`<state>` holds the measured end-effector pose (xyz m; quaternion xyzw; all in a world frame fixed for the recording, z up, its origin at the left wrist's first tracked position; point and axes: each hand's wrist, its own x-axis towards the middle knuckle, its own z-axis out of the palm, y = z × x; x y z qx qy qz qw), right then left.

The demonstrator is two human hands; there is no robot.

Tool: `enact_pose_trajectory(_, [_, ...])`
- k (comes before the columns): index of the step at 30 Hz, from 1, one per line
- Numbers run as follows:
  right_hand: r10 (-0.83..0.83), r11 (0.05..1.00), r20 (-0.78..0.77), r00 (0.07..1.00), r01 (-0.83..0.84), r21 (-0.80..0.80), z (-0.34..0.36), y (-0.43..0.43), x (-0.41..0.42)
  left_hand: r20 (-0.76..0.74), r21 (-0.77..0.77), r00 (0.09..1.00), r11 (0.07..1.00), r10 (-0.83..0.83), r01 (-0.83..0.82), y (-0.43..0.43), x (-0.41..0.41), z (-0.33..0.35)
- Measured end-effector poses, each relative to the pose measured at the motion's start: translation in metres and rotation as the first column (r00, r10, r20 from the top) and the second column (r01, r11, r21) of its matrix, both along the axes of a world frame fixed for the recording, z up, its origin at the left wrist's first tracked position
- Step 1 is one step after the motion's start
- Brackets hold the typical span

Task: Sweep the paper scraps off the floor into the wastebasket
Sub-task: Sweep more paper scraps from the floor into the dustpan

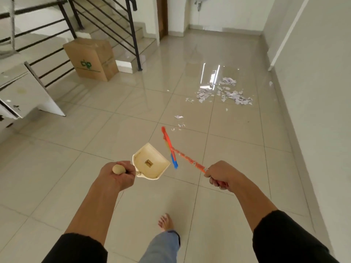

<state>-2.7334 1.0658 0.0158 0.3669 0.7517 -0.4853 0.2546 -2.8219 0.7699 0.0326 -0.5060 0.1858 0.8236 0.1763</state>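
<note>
My left hand (116, 176) grips the handle of a cream dustpan (152, 163), held above the tiled floor with its scoop facing up and away. My right hand (221, 176) grips the orange handle of a broom (187, 160); its red and blue head (170, 147) hangs just right of the dustpan. A pile of white paper scraps (226, 91) lies on the floor ahead to the right. A few stray scraps (179, 117) lie closer, just beyond the broom head. No wastebasket shows in the view.
A cardboard box (93, 59) stands at the foot of the stairs with black railing (133, 33) at left. A white cabinet (24, 92) is at far left. A white wall (313, 92) runs along the right. My bare foot (167, 222) steps forward on the tiles.
</note>
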Motion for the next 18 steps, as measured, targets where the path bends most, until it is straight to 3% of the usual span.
enact_pose_trajectory(7, [0.244,0.968,0.186,0.952,-0.251,0.016,-0.016,0.061,-0.237,0.053,-0.107,0.999,0.994,0.006,0.000,0.039,-0.213,-0.027])
enact_pose_trajectory(12, [0.282,0.956,0.273,0.920,-0.293,0.000,-0.031,0.094,-0.332,0.083,-0.167,0.996,0.984,-0.044,0.058,0.070,-0.306,-0.021])
enact_pose_trajectory(18, [0.172,0.964,0.230,0.958,-0.212,0.162,-0.082,0.147,-0.450,0.091,-0.183,0.996,0.983,-0.014,0.031,0.123,-0.413,-0.019])
